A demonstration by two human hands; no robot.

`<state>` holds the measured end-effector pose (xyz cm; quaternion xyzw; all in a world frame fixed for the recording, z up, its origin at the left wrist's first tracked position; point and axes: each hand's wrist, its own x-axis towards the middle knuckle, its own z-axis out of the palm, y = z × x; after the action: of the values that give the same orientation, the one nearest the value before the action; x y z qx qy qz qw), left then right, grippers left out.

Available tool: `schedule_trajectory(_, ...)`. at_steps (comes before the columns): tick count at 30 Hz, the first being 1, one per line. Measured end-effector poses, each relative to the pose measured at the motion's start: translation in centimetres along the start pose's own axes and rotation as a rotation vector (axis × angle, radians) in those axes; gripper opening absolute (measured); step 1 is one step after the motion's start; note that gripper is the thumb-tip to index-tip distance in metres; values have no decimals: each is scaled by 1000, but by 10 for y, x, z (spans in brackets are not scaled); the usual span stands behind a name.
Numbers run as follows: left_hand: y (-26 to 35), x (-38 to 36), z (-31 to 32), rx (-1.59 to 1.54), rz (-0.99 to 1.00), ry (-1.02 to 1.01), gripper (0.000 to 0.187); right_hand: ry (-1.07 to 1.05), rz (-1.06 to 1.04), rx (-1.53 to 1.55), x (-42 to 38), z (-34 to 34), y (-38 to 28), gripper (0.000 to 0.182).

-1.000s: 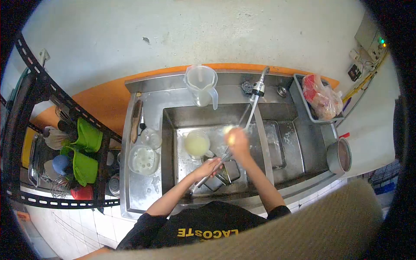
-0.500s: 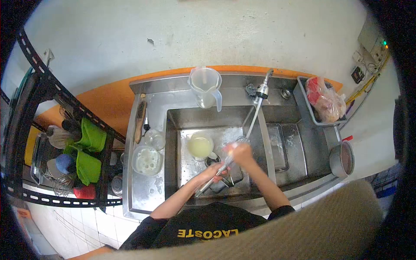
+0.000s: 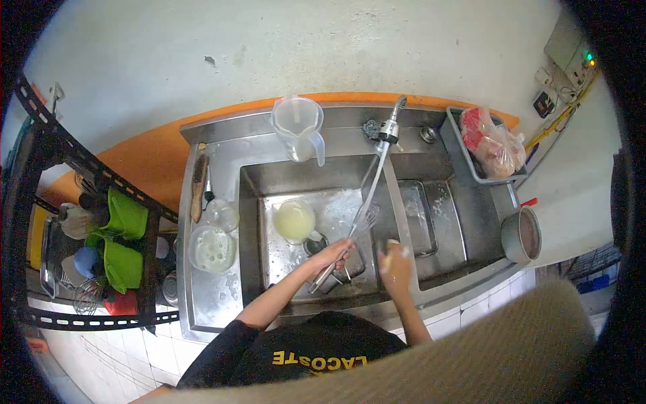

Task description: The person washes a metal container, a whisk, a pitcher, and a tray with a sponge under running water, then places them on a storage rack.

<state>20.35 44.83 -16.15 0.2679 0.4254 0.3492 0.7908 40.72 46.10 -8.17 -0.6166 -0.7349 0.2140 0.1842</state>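
Shiny metal makes the whisk (image 3: pixel 325 277), dull metal the sink (image 3: pixel 269 178). From the whisk, we see a smooth plastic jug (image 3: pixel 293 121) at eleven o'clock, a wooden brush (image 3: pixel 197 202) at ten, a shiny plastic bag (image 3: pixel 498 155) at two.

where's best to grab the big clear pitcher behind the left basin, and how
Probably by its handle, coming from the front right. It juts off the right side of the pitcher, toward the basin; the pitcher's wide, round shape looks harder to hold one-handed.
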Motion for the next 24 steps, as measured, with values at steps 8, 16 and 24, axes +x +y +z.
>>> schedule_trajectory(8,-32,71,-38,435,250,137,67,-262,238,-479,-72,-52,101,80)
schedule_trajectory(16,-36,114,-44,684,321,198,72,160,-152,-56,-15,-19,64,50)
schedule_trajectory(24,2,42,-5,766,283,281,75,-247,-482,-304,165,64,-33,26)
